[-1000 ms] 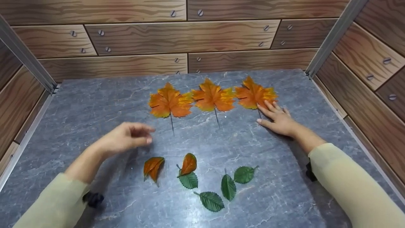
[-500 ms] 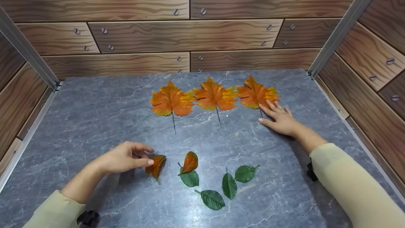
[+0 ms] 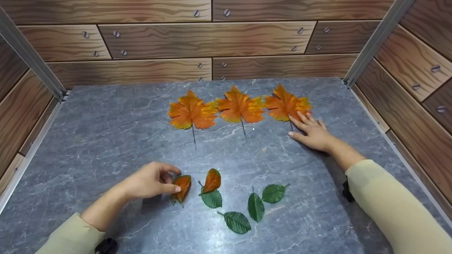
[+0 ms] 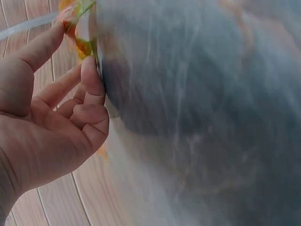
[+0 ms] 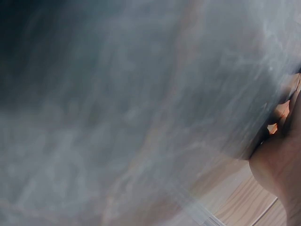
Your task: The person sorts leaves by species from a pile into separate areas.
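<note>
Fingers of the left hand are bent, with thumb and index finger pinching a small orange-brown leaf just left of the lower centre of the frame; stem tips poke out below the thumb. Right of centre, the right hand rests with its fingers spread, their tips on the lower edge of the right maple leaf. That leaf ends a row across the upper middle, beside the middle maple leaf and the left maple leaf, all orange and yellow with thin stems pointing down. Just right of the pinched leaf, a second orange-brown leaf overlaps a serrated green leaf. Three more green leaves lie in the lower centre and to its right. Everything sits on a grey marbled worktop, before a wood-plank-patterned wall.
</note>
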`<action>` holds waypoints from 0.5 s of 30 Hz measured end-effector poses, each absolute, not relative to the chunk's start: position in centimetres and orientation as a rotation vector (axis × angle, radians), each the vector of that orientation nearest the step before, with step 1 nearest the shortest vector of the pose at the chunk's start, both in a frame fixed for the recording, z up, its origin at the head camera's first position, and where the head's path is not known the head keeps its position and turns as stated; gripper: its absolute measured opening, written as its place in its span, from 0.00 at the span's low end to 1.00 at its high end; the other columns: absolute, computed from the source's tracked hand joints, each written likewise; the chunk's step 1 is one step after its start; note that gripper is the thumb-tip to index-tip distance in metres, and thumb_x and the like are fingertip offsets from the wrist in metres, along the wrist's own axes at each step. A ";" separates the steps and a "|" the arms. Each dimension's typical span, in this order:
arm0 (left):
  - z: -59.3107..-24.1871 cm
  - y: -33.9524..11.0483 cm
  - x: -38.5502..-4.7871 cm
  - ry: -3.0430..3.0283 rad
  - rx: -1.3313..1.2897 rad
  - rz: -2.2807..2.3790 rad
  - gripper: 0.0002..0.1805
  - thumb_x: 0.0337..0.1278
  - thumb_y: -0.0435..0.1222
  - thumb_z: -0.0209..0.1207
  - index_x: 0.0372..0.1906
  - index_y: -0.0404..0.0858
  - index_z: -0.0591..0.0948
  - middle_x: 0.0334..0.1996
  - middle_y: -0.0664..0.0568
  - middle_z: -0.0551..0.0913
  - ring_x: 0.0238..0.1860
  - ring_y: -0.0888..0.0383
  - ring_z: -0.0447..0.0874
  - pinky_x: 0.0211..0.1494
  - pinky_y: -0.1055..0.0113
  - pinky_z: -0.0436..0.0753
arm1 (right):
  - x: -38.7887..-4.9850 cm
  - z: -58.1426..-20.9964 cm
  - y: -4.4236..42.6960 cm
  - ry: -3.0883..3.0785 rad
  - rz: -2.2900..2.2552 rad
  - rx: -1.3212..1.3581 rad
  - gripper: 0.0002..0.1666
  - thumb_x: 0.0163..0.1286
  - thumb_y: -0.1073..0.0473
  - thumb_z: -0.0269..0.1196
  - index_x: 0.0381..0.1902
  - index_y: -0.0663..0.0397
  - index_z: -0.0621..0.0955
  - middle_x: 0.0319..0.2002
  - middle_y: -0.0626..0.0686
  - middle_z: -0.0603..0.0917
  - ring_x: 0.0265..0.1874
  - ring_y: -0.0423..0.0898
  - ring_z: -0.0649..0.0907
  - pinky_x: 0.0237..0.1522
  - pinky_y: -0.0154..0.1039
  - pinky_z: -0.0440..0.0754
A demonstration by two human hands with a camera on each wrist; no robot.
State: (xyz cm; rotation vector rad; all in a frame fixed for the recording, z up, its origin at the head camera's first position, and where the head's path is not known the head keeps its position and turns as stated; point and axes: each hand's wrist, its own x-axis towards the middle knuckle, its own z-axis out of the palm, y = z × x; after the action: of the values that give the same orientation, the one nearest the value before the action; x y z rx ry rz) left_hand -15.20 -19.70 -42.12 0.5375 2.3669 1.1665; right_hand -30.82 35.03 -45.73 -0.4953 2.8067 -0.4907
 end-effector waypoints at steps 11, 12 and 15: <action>-42.9 -17.4 -14.0 2.306 0.643 1.237 0.27 0.58 0.34 0.77 0.61 0.28 0.84 0.28 0.55 0.82 0.28 0.62 0.77 0.31 0.72 0.77 | -30.8 -45.8 35.0 2.808 -0.492 -0.497 0.47 0.83 0.29 0.48 0.88 0.42 0.51 0.86 0.60 0.39 0.83 0.67 0.36 0.75 0.75 0.30; -42.9 -17.2 -13.9 2.288 0.645 1.246 0.27 0.58 0.33 0.76 0.62 0.28 0.84 0.28 0.54 0.83 0.28 0.62 0.77 0.31 0.72 0.78 | -30.8 -45.8 35.0 2.807 -0.495 -0.495 0.47 0.83 0.29 0.48 0.88 0.42 0.51 0.86 0.59 0.39 0.83 0.67 0.35 0.75 0.75 0.29; -42.9 -16.7 -13.5 2.219 0.627 1.280 0.30 0.59 0.31 0.75 0.65 0.29 0.82 0.30 0.53 0.85 0.28 0.61 0.79 0.31 0.73 0.79 | -30.8 -45.8 35.0 2.804 -0.495 -0.491 0.47 0.82 0.28 0.48 0.88 0.41 0.51 0.87 0.59 0.39 0.83 0.67 0.35 0.75 0.75 0.29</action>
State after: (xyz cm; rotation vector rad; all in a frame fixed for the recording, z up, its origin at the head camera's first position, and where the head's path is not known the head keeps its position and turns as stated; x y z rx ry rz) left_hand -13.55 -16.74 -42.91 0.6265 2.2191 1.2802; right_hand -30.83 35.02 -45.76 -0.4905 2.8045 -0.4951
